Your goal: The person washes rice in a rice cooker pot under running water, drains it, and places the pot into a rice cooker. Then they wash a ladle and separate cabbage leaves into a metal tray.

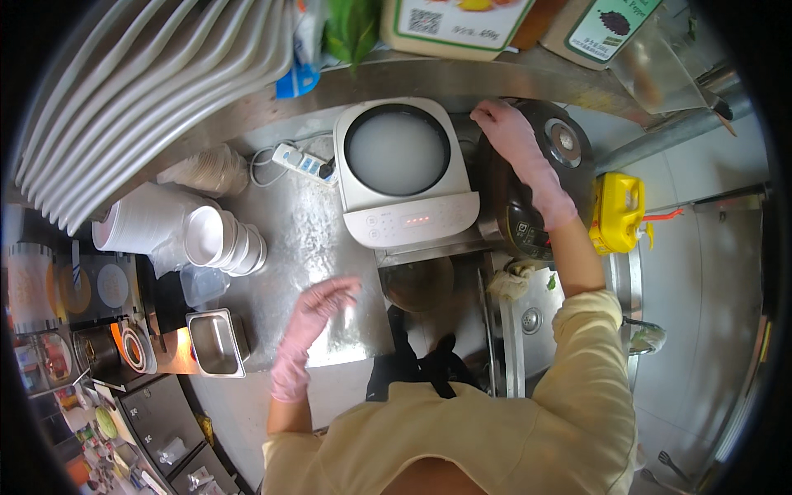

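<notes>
Pink gloves (pixel 290 367) on both your hands. Your right hand (pixel 502 128) is out over the dark cooker (pixel 505 190), just right of the white appliance (pixel 410 177); arm stretched forward, wrist bent, fingers drawn together and pointing left. Can't tell whether they pinch or touch anything. Your left hand (pixel 323 301) hangs above the steel counter (pixel 289 247), nearer you and left of the white appliance, fingers loosely bent, nothing visible in them. Writing: small print and red lit marks on the white appliance's front, symbols on the dark cooker's front, printed labels on a wide container (pixel 454 29) and a green-labelled container (pixel 606 29) on the shelf (pixel 429 78) behind the white appliance. Dark cooker: glossy, near black, round silvery disc on top. White appliance: cloudy round top, black rim. Left of it, a power strip (pixel 304 162), then white bowls (pixel 208 237); far right, a yellow jug (pixel 615 213).
</notes>
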The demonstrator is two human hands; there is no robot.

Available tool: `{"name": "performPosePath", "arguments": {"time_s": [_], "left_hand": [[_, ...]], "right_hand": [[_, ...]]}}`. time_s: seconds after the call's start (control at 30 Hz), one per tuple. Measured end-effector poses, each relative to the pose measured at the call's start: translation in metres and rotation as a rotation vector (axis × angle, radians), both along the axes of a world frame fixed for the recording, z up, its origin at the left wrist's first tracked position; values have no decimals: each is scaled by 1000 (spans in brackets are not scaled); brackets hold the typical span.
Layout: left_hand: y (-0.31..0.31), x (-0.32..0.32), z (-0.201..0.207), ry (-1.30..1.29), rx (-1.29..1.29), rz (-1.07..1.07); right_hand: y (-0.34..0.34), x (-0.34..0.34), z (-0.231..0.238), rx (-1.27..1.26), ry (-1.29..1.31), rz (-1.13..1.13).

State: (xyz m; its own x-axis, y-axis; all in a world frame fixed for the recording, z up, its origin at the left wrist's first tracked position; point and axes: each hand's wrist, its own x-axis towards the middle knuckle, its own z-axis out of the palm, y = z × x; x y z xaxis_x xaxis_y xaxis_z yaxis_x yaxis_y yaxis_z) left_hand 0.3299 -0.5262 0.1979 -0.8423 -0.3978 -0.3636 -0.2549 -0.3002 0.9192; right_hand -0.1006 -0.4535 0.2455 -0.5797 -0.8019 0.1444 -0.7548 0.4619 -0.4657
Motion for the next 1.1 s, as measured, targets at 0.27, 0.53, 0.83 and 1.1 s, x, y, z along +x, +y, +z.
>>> {"name": "performPosePath", "arguments": {"time_s": [0.27,0.53,0.83,1.1], "left_hand": [[132,75,-88,-545,-544,-476],[164,81,-119,-542,-741,-530],[153,65,-118,-578,-739,-576],[156,58,-119,-525,-833,-571]], "right_hand": [[99,119,-31,-36,114,212],[112,136,-64,136,262,309],[114,134,-71,185,364,316],[114,135,-72,207,357,316]]}}
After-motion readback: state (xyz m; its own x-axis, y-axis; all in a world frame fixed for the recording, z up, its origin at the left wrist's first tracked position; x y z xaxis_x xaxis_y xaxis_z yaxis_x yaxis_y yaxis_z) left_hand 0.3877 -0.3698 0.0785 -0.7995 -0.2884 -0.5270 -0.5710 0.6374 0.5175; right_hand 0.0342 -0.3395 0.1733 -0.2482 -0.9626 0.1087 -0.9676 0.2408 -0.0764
